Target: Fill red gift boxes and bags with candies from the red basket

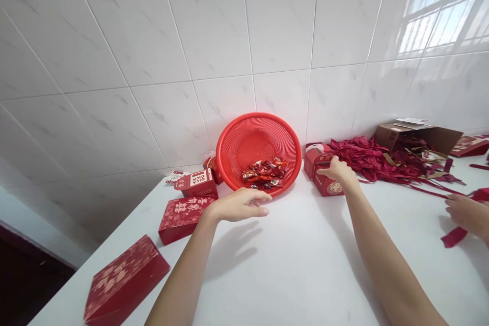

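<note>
My left hand (240, 205) hovers over the white table just in front of the red plastic basket (259, 140), fingers stretched out and apart, holding nothing. Wrapped candies (265, 172) lie in the lower part of the basket, which leans tilted against the wall. To the basket's right, my right hand (338, 169) grips the top of a small red gift box (324, 183) with gold print, standing on the table. Some of its fingers are hidden behind the hand.
Red boxes (187, 214) lie along the left side, one large box (124, 280) nearest. At right are a heap of dark red ribbons (359, 158) and an open cardboard box (420, 137). Another person's hand (466, 214) handles ribbon at the right edge. A tiled wall (221, 51) stands behind.
</note>
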